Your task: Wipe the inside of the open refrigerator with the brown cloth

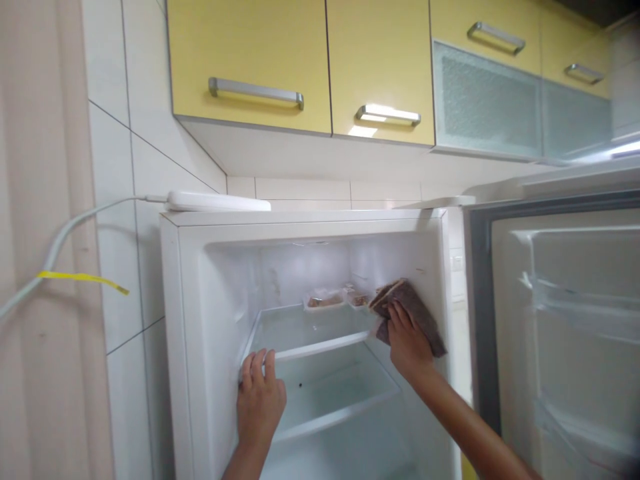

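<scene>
A folded brown cloth, held under the fingers of the right hand near the refrigerator wall, looks light, soft and limp, best pressed mid-fold. The left hand's fingers curl at the upper glass shelf; grip unclear.

I can read no lettering from here; the yellow cable tag bears dark marks too small to decipher.
</scene>
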Available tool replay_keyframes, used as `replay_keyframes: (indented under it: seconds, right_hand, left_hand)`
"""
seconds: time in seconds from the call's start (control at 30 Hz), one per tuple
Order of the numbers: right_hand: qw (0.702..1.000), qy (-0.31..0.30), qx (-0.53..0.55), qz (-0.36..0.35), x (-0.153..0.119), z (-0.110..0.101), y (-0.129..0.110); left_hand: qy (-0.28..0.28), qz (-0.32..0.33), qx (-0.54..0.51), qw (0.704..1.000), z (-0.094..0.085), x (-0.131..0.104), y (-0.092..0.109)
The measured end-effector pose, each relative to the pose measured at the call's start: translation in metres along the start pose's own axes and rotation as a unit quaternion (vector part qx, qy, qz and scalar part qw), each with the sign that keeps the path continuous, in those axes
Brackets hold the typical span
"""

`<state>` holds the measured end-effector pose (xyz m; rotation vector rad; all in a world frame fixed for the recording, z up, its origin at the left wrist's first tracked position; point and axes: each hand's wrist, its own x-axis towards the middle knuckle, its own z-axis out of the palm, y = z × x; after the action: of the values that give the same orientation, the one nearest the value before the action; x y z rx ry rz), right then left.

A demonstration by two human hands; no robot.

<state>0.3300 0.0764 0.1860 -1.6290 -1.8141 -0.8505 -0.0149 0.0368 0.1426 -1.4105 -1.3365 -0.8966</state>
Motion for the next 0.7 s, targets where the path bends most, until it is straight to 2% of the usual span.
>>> replay_keyframes:
  seconds: [0.1, 0.2, 0.43, 0.57, 0.7]
  right_hand:
    - [0.999, -0.019, -0.015, -0.025, 0.027, -0.011, -0.003]
    - [0.999, -0.004, -0.009, -0.03, 0.052, -0.019, -0.006]
    - [0.998, 0.0, -0.039, -0.042, 0.118, -0.022, -0.005]
    - [0.997, 0.003, -0.041, -0.072, 0.169, -0.018, -0.003]
    - [0.994, -0.001, -0.029, -0.106, 0.208, 0.001, -0.003]
  left_hand:
    - [0.002, 0.01, 0.004, 1.0, -0.001, 0.0, -0.001]
    - [-0.007, 0.01, -0.002, 1.0, -0.002, 0.0, -0.002]
    - [0.004, -0.006, -0.031, 1.0, 0.004, -0.002, -0.003]
    - [0.006, -0.005, -0.029, 1.0, 0.009, -0.004, -0.003]
    - [0.004, 0.007, -0.003, 1.0, 0.012, -0.006, -0.003]
